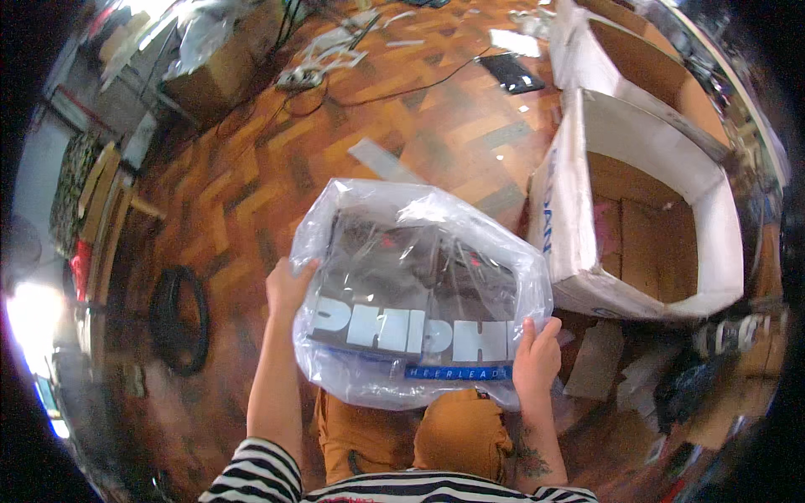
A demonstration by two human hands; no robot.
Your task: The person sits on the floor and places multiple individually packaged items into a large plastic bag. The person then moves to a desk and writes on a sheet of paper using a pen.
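A large clear plastic bag is held up in front of my thighs. Through the film show dark, flat-faced things, apparently two side by side, with big white lettering and a blue strip low down; whether they are boxes or folded cloth I cannot tell. My left hand grips the bag's left edge, with the fingers partly behind the plastic. On the opposite edge my right hand is closed on the film, thumb upward.
At the right stands an open white cardboard box, another open box behind it. A black ring-shaped thing lies at left. Cables, a flat black object and a pale strip lie on the wooden floor.
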